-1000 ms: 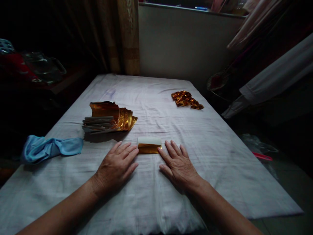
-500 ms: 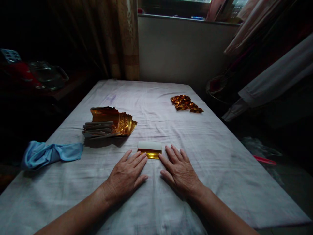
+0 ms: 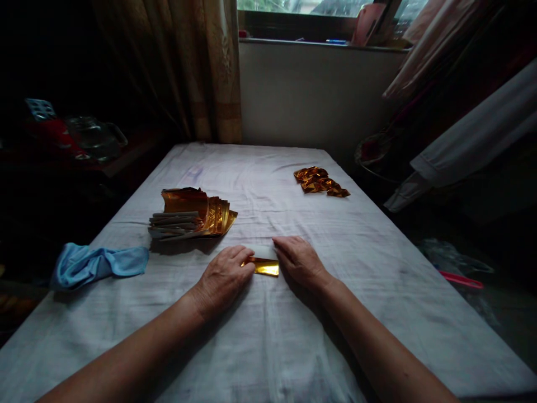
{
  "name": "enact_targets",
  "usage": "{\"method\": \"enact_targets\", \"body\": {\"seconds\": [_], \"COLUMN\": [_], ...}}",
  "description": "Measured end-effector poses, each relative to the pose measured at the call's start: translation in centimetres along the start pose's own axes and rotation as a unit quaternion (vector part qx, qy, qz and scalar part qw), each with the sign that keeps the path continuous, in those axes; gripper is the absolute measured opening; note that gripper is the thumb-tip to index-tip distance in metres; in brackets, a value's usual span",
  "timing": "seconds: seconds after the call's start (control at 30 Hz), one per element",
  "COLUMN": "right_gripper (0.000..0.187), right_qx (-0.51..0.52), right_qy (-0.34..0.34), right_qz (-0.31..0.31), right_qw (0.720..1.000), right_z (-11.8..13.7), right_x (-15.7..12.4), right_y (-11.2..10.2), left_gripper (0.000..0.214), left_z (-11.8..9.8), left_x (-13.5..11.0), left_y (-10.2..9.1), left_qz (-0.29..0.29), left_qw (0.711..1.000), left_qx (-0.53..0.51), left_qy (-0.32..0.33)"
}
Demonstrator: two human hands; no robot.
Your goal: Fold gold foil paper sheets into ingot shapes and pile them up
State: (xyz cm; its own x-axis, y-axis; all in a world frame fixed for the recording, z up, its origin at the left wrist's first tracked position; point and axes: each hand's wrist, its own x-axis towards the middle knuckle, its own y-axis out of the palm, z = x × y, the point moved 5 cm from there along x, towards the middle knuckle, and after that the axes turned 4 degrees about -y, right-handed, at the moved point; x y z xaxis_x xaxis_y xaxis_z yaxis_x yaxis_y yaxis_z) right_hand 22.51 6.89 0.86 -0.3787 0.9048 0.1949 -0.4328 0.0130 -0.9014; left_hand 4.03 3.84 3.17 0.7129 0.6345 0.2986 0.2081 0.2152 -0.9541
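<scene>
A small sheet of gold foil paper [image 3: 267, 267] lies on the white cloth in front of me, part of its pale back folded up on the far side. My left hand [image 3: 226, 274] is closed on its left end, thumb at the near edge and fingers over the top. At the right end, my right hand [image 3: 300, 260] has its fingers drawn together against the far right corner; its thumb is hidden. Beyond my left hand stands a stack of gold foil papers [image 3: 191, 215]. Several folded gold foil pieces [image 3: 321, 182] lie at the far right.
A blue cloth [image 3: 100, 266] lies crumpled at the left edge of the cloth-covered table [image 3: 377, 313]. A glass jug [image 3: 96, 137] stands on a dark surface at the left. Clothes [image 3: 474, 129] hang on the right, above a pink-handled item [image 3: 461, 279]. A curtain and window are behind.
Both hands were flat with fingers spread beside the foil paper. Now the left has closed on its left end, and the right has drawn its fingers together at the far right corner.
</scene>
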Motion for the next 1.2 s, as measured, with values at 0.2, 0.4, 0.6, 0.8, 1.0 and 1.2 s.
{"method": "enact_targets", "body": {"seconds": [0.2,0.4,0.6,0.8,1.0,1.2], "right_gripper": [0.033,0.026,0.024,0.030,0.035,0.036], "right_qx": [0.043,0.084,0.091,0.054,-0.016,-0.036], "right_qy": [0.033,0.076,0.072,-0.037,-0.082,-0.042], "right_qz": [0.058,0.042,0.002,0.013,0.074,0.082], "right_qw": [0.997,0.993,0.993,0.998,0.994,0.995], "right_z": [0.2,-0.2,-1.0,1.0,2.4,1.9], "right_x": [0.5,-1.1,-0.2,4.5,5.6,4.9], "right_y": [-0.4,-0.9,-1.8,-1.6,0.0,-0.2], "left_gripper": [0.007,0.010,0.008,0.018,0.020,0.034], "left_z": [1.3,1.5,1.1,2.4,3.5,1.7], "left_x": [2.5,4.1,2.8,1.6,1.2,0.6], "left_y": [0.0,-0.2,-0.5,-1.8,-2.1,-2.2], "left_qz": [0.038,0.067,0.033,0.003,0.050,0.062], "left_qw": [0.999,0.994,0.983,0.983,0.989,0.998], "left_qx": [-0.028,0.016,0.045,0.050,0.037,0.005], "left_qy": [0.018,0.082,0.173,0.176,0.138,0.015]}}
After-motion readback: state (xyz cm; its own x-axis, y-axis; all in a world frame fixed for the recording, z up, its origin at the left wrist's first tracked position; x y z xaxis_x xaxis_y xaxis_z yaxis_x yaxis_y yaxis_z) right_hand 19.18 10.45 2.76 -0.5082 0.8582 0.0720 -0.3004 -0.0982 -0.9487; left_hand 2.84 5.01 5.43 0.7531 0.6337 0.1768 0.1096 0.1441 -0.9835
